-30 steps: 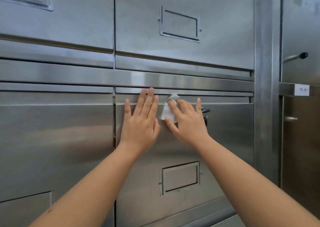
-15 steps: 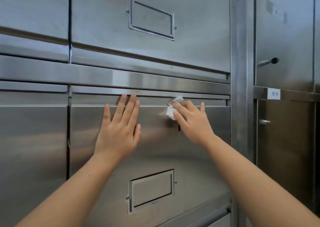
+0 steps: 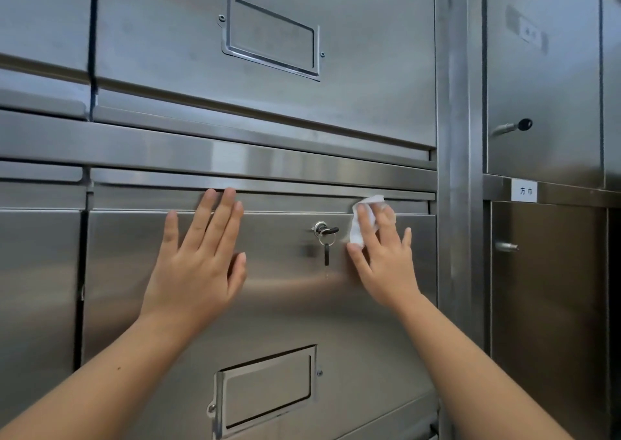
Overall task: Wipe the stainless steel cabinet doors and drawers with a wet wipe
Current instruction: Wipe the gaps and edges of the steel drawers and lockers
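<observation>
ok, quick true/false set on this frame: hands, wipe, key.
1. The right hand presses the wet wipe against the drawer front near its top right corner. True.
2. The left hand holds a second wipe. False: it lies flat and bare on the drawer front.
3. A key sits in the drawer's lock, between the two hands. True.
4. The wet wipe covers the key. False: the wipe is to the right of the key and clear of it.
</observation>
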